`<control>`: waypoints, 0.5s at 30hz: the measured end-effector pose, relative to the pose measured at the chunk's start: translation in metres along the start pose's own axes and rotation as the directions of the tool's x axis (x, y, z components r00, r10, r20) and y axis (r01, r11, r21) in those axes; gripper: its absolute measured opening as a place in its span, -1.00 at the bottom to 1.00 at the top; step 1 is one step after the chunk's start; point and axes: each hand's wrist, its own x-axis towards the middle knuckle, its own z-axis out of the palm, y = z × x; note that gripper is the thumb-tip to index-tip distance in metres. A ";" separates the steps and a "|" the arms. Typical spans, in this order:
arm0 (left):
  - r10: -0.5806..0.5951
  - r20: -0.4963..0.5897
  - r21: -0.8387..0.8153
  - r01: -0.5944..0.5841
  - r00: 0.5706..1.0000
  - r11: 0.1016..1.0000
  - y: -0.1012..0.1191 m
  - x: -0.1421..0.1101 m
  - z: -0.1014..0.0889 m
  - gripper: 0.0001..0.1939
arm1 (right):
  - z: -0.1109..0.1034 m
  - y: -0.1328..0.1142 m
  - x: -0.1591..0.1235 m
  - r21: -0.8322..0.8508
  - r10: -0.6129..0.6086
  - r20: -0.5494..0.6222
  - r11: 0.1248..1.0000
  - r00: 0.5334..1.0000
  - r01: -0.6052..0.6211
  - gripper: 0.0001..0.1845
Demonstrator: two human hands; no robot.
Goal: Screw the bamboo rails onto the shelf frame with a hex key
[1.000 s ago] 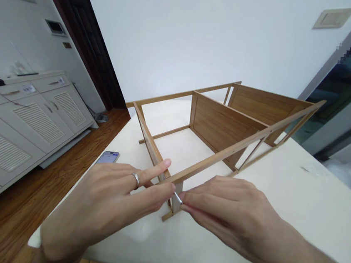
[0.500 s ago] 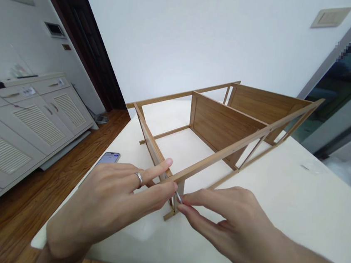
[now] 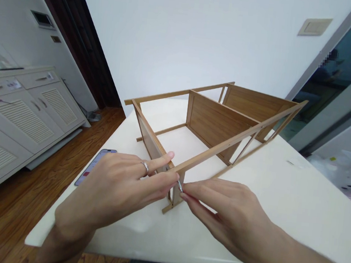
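A light wooden rack frame (image 3: pixel 220 123) lies on its side on the white table (image 3: pixel 296 203), with slim rails and two board panels. My left hand (image 3: pixel 119 188), a ring on one finger, rests its fingertips on the frame's near corner, index finger stretched along the top rail. My right hand (image 3: pixel 224 207) pinches a small silver metal piece (image 3: pixel 180 186) against that same corner post, thumb and fingers pressed together.
A phone (image 3: pixel 95 165) lies at the table's left edge. White louvred cabinets (image 3: pixel 23 119) stand at the left over a wood floor. A dark doorway is behind them. Glass panels and a plastic bag (image 3: pixel 346 174) are at the right.
Both hands stay at the frame's near corner. My right fingers have shifted slightly around the small metal piece. The camera has tilted a little, so the scene sits lower and further left.
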 end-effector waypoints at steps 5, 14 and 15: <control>0.055 -0.055 0.029 -0.054 0.997 0.998 0.000 0.004 -0.001 -0.77 | -0.002 -0.002 0.001 -0.076 -0.022 -0.019 0.997 1.000 0.020 -0.84; 0.078 -0.094 0.017 -0.076 0.993 0.997 0.001 0.006 -0.002 -0.78 | -0.009 -0.010 0.001 -0.354 -0.172 -0.043 0.924 0.984 0.147 -0.78; 0.078 -0.092 0.012 -0.077 0.993 0.997 0.001 0.006 -0.002 -0.76 | -0.008 -0.010 0.001 -0.343 -0.164 -0.048 0.929 0.985 0.138 -0.79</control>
